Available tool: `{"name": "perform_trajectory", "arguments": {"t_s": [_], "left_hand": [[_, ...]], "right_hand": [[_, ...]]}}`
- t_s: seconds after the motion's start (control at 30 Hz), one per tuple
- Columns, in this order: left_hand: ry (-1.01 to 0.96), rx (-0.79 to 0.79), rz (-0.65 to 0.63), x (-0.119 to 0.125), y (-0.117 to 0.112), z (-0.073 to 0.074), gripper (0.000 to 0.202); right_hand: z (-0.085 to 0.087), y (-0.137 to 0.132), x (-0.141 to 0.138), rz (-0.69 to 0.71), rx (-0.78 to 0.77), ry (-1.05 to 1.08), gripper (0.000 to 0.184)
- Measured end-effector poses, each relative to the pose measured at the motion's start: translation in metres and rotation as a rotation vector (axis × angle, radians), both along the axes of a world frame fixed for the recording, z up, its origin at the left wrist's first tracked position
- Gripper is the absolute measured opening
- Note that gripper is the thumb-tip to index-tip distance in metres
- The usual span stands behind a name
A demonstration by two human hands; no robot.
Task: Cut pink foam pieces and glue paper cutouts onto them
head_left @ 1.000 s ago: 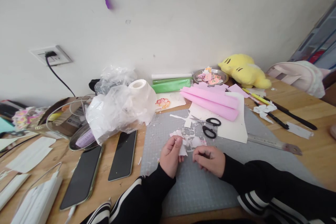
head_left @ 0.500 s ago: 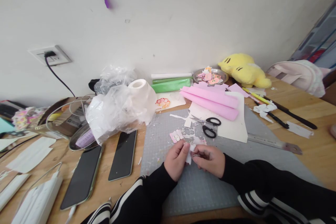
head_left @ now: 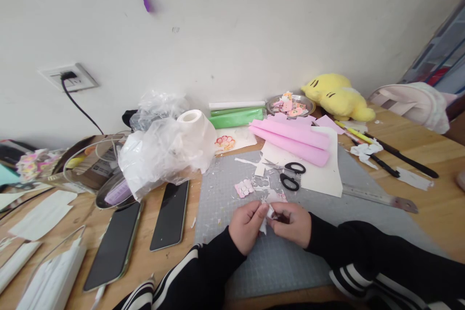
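Between my two hands is a small crumpled piece of white paper (head_left: 264, 225), partly covered by my fingers. My left hand (head_left: 247, 226) pinches its left side with thumb and forefinger. My right hand (head_left: 291, 223) grips it from the right, its fingertips nearly touching my left thumb. Both hands are above the grey cutting mat (head_left: 254, 276). Just beyond them lie a pink patterned cutout (head_left: 244, 188) and white paper scraps (head_left: 260, 181). Scissors with black handles (head_left: 290, 182) rest on the mat, blades pointing left.
Pink paper (head_left: 290, 140) lies behind the scissors, with a metal ruler (head_left: 385, 197) to the right. Left of the mat are two phones (head_left: 170, 215) and a plastic bag (head_left: 148, 160). A dish of cutouts (head_left: 271, 107) and a yellow plush toy (head_left: 337, 97) stand by the wall.
My left hand has shifted slightly right and down, and the hands are closer together around the white paper. The pink cutout is now more fully uncovered.
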State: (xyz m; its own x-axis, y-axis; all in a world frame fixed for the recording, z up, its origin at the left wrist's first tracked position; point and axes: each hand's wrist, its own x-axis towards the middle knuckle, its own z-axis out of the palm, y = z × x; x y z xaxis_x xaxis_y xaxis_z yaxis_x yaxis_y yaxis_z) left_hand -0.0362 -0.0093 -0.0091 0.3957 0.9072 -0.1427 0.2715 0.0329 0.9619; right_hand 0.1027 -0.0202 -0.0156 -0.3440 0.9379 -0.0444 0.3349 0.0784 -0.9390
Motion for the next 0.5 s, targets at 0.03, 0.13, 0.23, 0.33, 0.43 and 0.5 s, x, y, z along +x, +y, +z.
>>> {"name": "perform_trajectory", "arguments": {"t_s": [0.03, 0.13, 0.23, 0.33, 0.43, 0.5], "left_hand": [[-0.026, -0.026, 0.011, 0.000, -0.001, 0.000, 0.038], [-0.099, -0.084, 0.040, 0.000, -0.001, 0.002, 0.039], [-0.155, -0.121, 0.114, 0.001, -0.001, 0.005, 0.042], [-0.190, -0.116, 0.214, 0.002, 0.002, 0.007, 0.042], [-0.210, -0.087, 0.240, 0.002, 0.003, 0.006, 0.040], [-0.213, -0.074, 0.218, 0.002, 0.004, 0.005, 0.039]], "right_hand": [[0.001, 0.000, 0.000, -0.007, -0.007, -0.008, 0.019], [0.005, -0.001, 0.000, -0.030, -0.033, -0.025, 0.014], [0.010, -0.003, 0.000, -0.002, -0.080, -0.004, 0.008], [0.013, -0.004, 0.000, 0.021, -0.096, -0.019, 0.009], [0.014, -0.004, 0.000, 0.026, -0.107, 0.005, 0.009], [0.013, -0.004, 0.000, 0.021, -0.139, 0.077, 0.008]]}}
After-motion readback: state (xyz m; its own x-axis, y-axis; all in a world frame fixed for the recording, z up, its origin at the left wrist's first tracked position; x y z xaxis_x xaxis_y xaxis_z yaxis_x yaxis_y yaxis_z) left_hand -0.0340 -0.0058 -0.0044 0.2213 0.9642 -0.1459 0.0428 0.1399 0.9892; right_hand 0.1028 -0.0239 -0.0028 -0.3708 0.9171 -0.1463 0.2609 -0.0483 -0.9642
